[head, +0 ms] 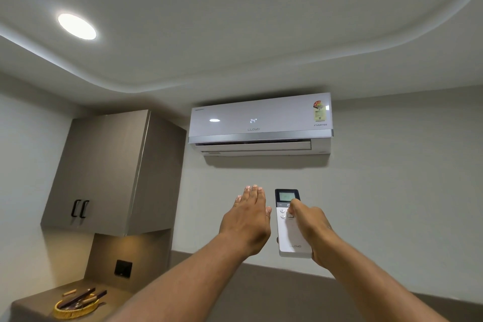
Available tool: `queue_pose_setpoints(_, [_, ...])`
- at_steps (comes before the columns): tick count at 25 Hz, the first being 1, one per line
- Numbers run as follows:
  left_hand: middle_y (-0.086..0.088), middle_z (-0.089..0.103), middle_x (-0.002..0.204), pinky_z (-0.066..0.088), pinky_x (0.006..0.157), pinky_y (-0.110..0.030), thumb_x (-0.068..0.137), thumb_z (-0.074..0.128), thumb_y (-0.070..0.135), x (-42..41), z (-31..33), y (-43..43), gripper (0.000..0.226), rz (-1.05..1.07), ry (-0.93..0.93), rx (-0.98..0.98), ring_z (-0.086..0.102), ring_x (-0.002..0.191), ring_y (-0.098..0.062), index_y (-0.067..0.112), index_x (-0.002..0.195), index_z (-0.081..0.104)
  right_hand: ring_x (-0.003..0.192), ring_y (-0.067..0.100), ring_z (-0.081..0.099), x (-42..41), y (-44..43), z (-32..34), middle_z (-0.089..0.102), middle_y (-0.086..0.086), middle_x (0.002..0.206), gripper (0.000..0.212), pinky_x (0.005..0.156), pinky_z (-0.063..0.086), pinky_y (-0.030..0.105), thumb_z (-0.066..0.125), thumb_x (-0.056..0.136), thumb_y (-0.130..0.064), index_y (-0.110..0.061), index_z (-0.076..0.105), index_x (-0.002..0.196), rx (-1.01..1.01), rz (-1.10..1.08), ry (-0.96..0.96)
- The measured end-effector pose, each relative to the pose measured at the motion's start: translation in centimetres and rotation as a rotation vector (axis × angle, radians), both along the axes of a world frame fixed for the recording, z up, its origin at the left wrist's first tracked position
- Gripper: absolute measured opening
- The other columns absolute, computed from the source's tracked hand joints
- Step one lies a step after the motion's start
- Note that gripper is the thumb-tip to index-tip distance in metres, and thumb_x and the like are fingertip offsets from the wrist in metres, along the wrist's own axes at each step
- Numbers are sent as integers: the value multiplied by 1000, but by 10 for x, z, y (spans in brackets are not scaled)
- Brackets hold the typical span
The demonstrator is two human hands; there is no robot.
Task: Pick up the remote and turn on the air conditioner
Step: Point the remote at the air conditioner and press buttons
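Note:
A white air conditioner [261,124] hangs high on the wall ahead; its front panel shows "24°" lit and its lower flap is slightly ajar. My right hand [312,227] holds a white remote [288,230] upright and pointed at the unit, thumb resting on the buttons just under the lit screen. My left hand [248,219] is raised beside the remote, palm toward the unit, fingers straight and together, holding nothing.
A brown wall cabinet [109,172] with two black handles hangs to the left. Below it a counter carries a yellow woven tray [75,307] with dark utensils, and a black wall socket [122,268] sits behind. A round ceiling light [77,26] glows at upper left.

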State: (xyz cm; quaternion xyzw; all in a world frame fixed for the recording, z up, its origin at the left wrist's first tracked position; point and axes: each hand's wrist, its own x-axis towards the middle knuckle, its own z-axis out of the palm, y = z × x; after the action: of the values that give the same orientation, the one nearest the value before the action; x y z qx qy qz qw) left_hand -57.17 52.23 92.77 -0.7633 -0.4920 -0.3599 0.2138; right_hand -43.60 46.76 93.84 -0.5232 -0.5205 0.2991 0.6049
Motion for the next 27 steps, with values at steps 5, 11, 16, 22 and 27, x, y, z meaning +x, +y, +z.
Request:
queue_pose_setpoints(5, [-3,-2,161,-2,113,-31,101,12,39,-3,1,-5,57,2,-7,-1,-5,146,-17,15,151,0,99,47,73,-3,-4,2,75,25,100,25,95,57,52,51,91,-30,-10,65,94,-2,5,1])
queue_pose_setpoints(11, [-3,-4,161,-3,111,-30,101,12,40,-7,-2,-8,58,12,-16,-4,-5,146,-17,15,151,-1,96,45,73,-6,-10,2,75,23,97,22,91,58,49,51,91,-29,-11,64,92,-2,-1,-16])
queue_pose_setpoints(16, [-2,-4,161,-3,109,-30,101,13,42,-6,1,-8,59,13,-25,14,-5,146,-17,16,151,-2,102,47,72,-8,-13,4,75,26,105,25,97,56,53,51,90,-29,-10,65,97,3,5,-15])
queue_pose_setpoints(22, [-3,-5,161,-4,109,-30,100,12,42,-4,1,-9,59,-3,-17,19,-6,146,-17,16,151,-2,102,47,72,-6,-18,4,75,26,106,25,99,55,53,51,90,-29,-10,65,97,7,-11,-4])
queue_pose_setpoints(27, [-3,-4,161,-3,110,-29,100,12,41,-7,6,-13,59,-19,-26,14,-5,146,-17,14,151,-1,101,47,72,-7,-21,7,75,26,103,23,96,56,52,51,89,-29,-11,65,92,15,-22,-4])
